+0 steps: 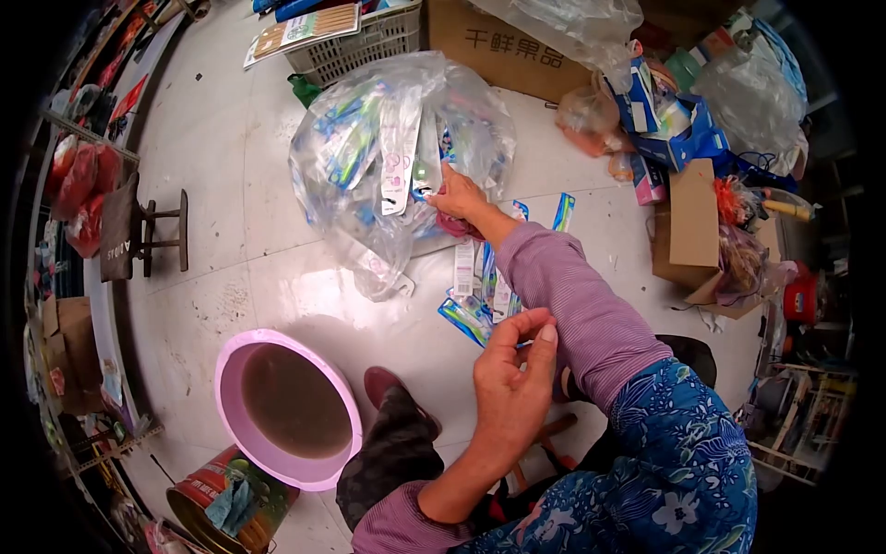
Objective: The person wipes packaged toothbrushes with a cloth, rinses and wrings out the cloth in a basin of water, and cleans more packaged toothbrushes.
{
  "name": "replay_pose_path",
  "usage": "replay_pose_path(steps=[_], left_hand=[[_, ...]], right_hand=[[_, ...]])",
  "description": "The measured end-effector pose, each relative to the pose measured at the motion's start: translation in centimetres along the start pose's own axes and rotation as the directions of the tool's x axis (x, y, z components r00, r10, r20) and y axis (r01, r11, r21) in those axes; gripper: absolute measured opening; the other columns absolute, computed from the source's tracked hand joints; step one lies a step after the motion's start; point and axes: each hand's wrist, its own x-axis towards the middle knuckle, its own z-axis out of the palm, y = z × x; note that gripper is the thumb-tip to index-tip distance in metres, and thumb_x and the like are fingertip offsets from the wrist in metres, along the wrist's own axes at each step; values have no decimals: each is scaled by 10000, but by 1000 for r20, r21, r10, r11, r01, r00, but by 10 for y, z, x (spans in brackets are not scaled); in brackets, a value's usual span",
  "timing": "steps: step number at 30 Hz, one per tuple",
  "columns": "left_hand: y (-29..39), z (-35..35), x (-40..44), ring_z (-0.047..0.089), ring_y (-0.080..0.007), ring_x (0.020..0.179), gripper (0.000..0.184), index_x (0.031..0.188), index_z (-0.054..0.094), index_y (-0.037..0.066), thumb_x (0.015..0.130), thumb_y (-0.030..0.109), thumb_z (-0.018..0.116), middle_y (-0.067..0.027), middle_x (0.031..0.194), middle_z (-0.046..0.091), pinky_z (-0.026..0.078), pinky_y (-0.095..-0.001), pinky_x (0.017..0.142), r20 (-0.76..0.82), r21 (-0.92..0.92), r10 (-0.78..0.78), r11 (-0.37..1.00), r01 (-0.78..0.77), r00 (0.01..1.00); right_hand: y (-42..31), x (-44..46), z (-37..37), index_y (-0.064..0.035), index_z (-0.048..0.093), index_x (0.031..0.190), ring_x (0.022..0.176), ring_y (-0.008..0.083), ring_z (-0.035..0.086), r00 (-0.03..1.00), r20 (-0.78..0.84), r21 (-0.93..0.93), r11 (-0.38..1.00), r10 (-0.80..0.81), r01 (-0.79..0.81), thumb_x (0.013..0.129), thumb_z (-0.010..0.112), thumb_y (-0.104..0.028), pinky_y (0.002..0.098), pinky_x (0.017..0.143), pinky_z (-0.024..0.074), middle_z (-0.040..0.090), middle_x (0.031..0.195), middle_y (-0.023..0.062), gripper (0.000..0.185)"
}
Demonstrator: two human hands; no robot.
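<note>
A large clear plastic bag (318, 198) full of blister-packed toothbrushes lies on the floor ahead of me. My right hand (461, 198) reaches to its right side, fingers closed on the lower end of a packaged toothbrush (425, 152). Beside that pack, a white-backed one (399, 157) lies on top of the bag. Nearer to me, my left hand (514, 379) is raised with fingers curled and thumb close to the index finger; nothing shows in it. Several more toothbrush packs (471, 286) are spread on the floor between the bag and my left hand.
A pink basin (231, 397) of murky water stands at lower left, near a tin (208, 494) with a blue cloth. A small stool (138, 231) is at left. Behind the bag are a grey crate (360, 55) and a carton (498, 46); an open box (692, 231) stands right.
</note>
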Motion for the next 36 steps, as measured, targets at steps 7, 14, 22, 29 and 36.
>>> replay_pose_path(steps=[7, 14, 22, 29, 36], left_hand=[[1, 1, -5, 576, -105, 926, 241, 1105, 571, -59, 919, 93, 579, -84, 1014, 631, 456, -226, 812, 7, -6, -9, 1000, 9, 1000], [-4, 0, -5, 567, -94, 888, 236, 1094, 575, -60, 921, 100, 576, -74, 987, 627, 458, -224, 795, 7, 12, 19, 1000, -20, 1000], [-7, 1, -4, 560, -92, 874, 237, 1091, 577, -54, 921, 111, 573, -67, 982, 625, 459, -227, 785, 33, 47, 23, 999, -25, 999], [-11, -1, -4, 562, -94, 872, 231, 1086, 580, -45, 919, 115, 573, -68, 985, 627, 460, -233, 791, 41, -24, -30, 999, 31, 999], [-10, 0, -11, 571, -103, 911, 246, 1104, 573, -42, 921, 123, 574, -81, 1005, 634, 460, -243, 819, 77, -30, -35, 999, 38, 996]], right_hand=[[8, 1, -11, -88, 702, 911, 935, 288, 656, 997, -79, -62, 998, 19, -24, 697, 671, -299, 385, 832, 498, 665, 1004, 179, 302], [-19, 18, -108, -38, 683, 785, 468, 126, 541, 891, -408, 805, 538, 198, 249, 768, 639, -109, 270, 425, 429, 614, 640, 45, 85], [-11, -16, -165, -8, 677, 793, 545, 71, 532, 807, -582, 733, 493, 99, 468, 793, 693, -146, 221, 503, 435, 615, 688, 11, 140], [6, -80, -146, -8, 666, 819, 607, 76, 555, 952, -302, 887, 383, 58, 258, 814, 700, -158, 221, 558, 453, 621, 731, 13, 154], [79, -66, -122, -1, 639, 1054, 700, 126, 611, 713, -650, 578, 780, 262, 240, 787, 724, -210, 266, 617, 498, 665, 845, 79, 350]])
